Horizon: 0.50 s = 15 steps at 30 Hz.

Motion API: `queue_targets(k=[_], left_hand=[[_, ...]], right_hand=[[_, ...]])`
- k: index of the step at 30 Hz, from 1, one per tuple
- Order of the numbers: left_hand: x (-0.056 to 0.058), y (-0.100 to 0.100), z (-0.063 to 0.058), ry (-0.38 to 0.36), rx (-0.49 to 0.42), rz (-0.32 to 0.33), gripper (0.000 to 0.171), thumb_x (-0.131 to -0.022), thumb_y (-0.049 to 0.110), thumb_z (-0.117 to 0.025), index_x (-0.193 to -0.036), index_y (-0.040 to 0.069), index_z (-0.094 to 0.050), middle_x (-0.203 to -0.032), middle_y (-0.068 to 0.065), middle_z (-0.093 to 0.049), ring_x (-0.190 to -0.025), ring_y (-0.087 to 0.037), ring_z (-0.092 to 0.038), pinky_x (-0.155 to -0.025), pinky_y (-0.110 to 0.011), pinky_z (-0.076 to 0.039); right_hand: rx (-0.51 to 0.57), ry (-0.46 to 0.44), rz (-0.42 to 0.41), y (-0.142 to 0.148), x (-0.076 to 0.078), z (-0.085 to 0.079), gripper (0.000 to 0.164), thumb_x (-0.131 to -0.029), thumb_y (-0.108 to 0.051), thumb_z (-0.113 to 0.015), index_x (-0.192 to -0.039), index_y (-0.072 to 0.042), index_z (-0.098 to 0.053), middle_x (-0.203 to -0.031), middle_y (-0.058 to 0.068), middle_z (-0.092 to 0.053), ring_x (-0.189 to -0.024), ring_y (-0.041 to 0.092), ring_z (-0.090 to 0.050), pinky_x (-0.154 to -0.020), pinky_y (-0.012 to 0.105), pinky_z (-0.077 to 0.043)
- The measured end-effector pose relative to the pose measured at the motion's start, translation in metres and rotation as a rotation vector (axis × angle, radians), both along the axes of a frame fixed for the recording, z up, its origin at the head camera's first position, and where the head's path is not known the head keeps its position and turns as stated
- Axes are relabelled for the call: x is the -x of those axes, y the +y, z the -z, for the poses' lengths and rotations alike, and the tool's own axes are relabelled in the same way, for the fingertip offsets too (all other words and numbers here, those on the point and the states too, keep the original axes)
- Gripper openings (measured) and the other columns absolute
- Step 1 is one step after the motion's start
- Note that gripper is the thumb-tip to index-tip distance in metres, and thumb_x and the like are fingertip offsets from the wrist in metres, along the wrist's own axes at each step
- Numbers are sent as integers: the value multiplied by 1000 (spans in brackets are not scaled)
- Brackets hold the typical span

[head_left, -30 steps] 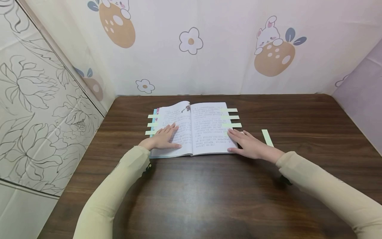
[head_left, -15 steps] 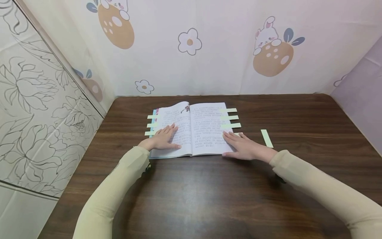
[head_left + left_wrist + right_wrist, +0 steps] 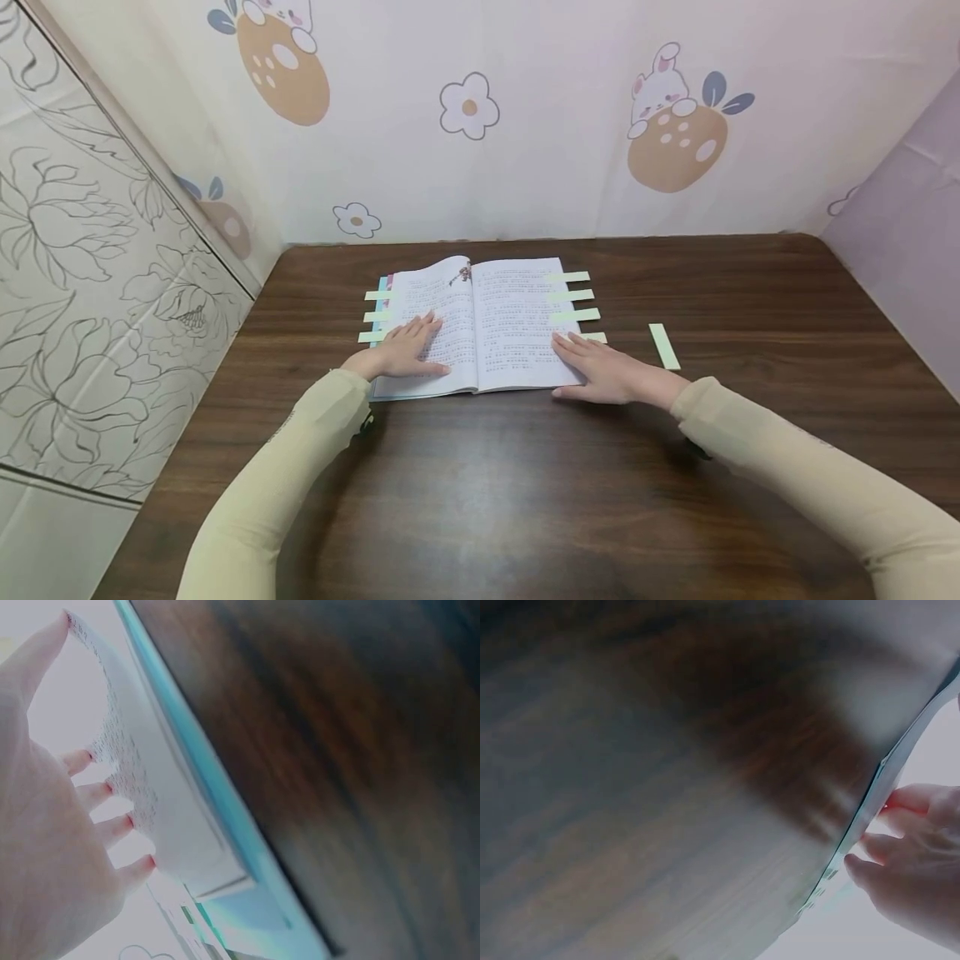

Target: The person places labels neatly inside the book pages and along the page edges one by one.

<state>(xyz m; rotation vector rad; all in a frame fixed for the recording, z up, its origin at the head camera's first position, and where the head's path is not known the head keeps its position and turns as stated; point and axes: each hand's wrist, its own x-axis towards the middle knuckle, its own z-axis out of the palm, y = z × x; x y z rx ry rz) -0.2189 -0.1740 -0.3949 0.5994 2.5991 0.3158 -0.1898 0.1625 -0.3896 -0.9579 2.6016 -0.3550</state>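
Note:
An open book (image 3: 513, 304) with printed text lies on the brown table, a small picture near the top of its left page. My left hand (image 3: 405, 350) rests flat on the left page, fingers spread. In the left wrist view its fingertips (image 3: 120, 823) are on the text, and the book's light-blue cover (image 3: 202, 769) shows under the pages. My right hand (image 3: 603, 373) lies with straight fingers over the lower outer edge of the right page. Pale green strips stick out from both sides: several on the right (image 3: 575, 315), 3 on the left (image 3: 375, 317).
A loose pale green strip (image 3: 664, 347) lies on the table (image 3: 480, 483) to the right of the book. Behind the table's far edge hangs a patterned curtain (image 3: 555, 167). A flower-patterned panel (image 3: 90, 250) stands along the left side.
My right hand has slid a little left and toward the front edge, uncovering the lowest strip on the right. My left hand stays on its page. The head view has shifted slightly.

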Motion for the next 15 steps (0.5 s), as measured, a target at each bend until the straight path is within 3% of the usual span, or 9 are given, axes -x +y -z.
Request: queue_targets(k=[9,15], left_hand=[[-2,-2,-1,6,-37,-8,89,-81,56,-50,-143,8,-8,-148,-11,2,-135,-29,0,-105,-50,-6],[-5,-6,1,54,-100,-5,87,-81,54,-51,-142,6,-10,-148,-11,2,-135,-29,0,-105,-49,-7]], right_hand=[[19,-2,-12,1,-3,-1,82,-82,-56,-48,-138,-1,-25,-145,14,-19,-132,34,-16,-102,49,-19],[20,-9,-5,1,-3,-3,80,-82,-55,-48,-137,-1,-27,-145,13,-20,-131,34,-17,-101,50,-21]])
